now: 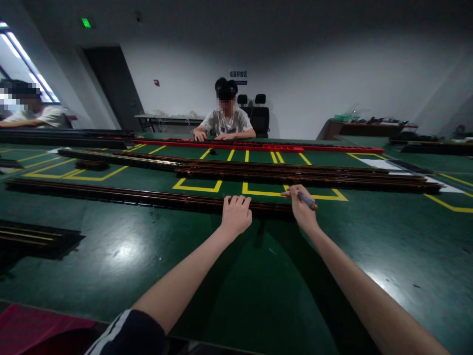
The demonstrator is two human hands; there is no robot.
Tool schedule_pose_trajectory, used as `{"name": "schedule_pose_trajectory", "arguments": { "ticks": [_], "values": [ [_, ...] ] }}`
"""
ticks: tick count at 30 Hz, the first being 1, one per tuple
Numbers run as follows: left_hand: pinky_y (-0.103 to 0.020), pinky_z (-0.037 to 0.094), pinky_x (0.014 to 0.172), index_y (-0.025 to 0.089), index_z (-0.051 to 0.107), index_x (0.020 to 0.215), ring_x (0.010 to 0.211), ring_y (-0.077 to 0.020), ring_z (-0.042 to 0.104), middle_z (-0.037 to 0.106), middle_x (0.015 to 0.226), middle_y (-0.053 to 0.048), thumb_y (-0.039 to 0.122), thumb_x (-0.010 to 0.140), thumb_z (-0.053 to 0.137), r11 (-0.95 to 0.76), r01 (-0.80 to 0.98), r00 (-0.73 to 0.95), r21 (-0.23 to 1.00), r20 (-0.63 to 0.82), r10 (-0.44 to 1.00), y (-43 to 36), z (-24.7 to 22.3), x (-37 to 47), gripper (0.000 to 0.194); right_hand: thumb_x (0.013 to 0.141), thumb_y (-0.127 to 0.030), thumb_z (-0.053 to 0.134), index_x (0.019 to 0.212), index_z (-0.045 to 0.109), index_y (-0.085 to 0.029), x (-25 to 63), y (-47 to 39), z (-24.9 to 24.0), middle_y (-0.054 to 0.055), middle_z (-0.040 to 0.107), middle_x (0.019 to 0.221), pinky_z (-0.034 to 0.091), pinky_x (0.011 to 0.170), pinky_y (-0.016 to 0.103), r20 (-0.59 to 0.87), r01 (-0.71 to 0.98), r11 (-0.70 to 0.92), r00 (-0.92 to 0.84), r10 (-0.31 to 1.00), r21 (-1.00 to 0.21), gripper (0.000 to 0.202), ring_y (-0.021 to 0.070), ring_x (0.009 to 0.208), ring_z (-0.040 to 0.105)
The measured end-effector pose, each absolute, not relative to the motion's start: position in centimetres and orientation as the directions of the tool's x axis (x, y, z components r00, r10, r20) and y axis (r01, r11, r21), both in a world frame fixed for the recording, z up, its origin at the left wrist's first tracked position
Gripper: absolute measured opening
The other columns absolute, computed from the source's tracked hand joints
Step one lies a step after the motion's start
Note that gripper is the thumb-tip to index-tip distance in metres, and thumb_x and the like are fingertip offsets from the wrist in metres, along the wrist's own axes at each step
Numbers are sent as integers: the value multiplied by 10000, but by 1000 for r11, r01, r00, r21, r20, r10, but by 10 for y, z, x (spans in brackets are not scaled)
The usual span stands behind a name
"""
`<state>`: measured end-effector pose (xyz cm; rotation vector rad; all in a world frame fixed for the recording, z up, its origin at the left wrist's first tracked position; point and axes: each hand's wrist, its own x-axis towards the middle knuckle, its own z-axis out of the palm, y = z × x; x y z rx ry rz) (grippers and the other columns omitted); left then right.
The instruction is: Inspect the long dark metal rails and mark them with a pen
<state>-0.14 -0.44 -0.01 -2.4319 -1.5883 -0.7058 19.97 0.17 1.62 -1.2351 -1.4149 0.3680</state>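
A long, dark, glossy strip (148,198) lies across the green table (177,276) in front of me. My left hand (237,215) rests on it with the fingers curled over its top and far edge. At the strip's right end is my right hand (303,209), closed round a pen (307,200) with a clear-looking barrel. The pen's tip is by the strip; whether they touch I cannot tell. Just beyond my hands lies a bundle of similar dark strips (310,177).
Across the table a person (226,118) has both hands near a long red strip (251,146). More dark strips (40,239) lie at the near left. Yellow tape (197,189) marks outlines on the table. Another person (33,111) sits at the far left.
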Motion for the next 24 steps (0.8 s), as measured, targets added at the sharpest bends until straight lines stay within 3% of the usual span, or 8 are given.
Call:
{"name": "schedule_pose_trajectory", "arguments": {
  "ticks": [3,7,10,14,19,24],
  "values": [
    [-507,372,1026,169,614,1175,1109,-253,578,662,1178,-109,200,883,366,-417,901,323,119,455,830,-5,1,0,385,921,-552,357,688,477,-238,190,-7,14,39,651,691,482,703,347,592,589,434,95,800,-682,409,204,692,635],
    [-507,376,1016,181,620,1158,1096,-252,585,667,1164,-104,176,872,380,-410,905,315,114,469,825,-5,1,1,373,942,-363,406,705,524,-222,174,-14,8,57,674,697,430,854,431,653,871,397,-123,747,-290,300,212,668,628],
    [-502,387,1002,179,621,1151,1086,-258,586,670,1151,-106,166,863,395,-397,912,304,102,481,822,-5,1,1,367,931,-273,437,853,580,-188,167,-16,3,91,699,813,422,882,416,640,898,429,-275,717,-95,184,231,786,651],
    [-494,391,993,192,630,1130,1073,-259,588,674,1130,-101,171,863,394,-385,917,292,107,479,828,-5,1,0,357,921,-276,461,876,541,-179,167,-12,-3,117,694,898,458,809,387,572,893,448,-345,744,-43,134,249,856,648],
    [-487,399,989,194,631,1129,1068,-250,591,676,1124,-96,163,860,385,-396,910,295,125,475,829,-4,1,-1,366,898,-272,488,809,474,-209,173,-6,-5,112,685,906,459,728,380,522,901,433,-353,777,-36,110,246,786,639],
    [-475,412,989,195,626,1137,1070,-239,594,674,1135,-87,160,859,384,-409,904,307,124,477,823,-3,-1,-2,370,858,-236,508,798,464,-213,172,-7,-3,104,688,893,433,745,381,514,909,414,-336,789,-41,78,246,780,632]
  ]
}}
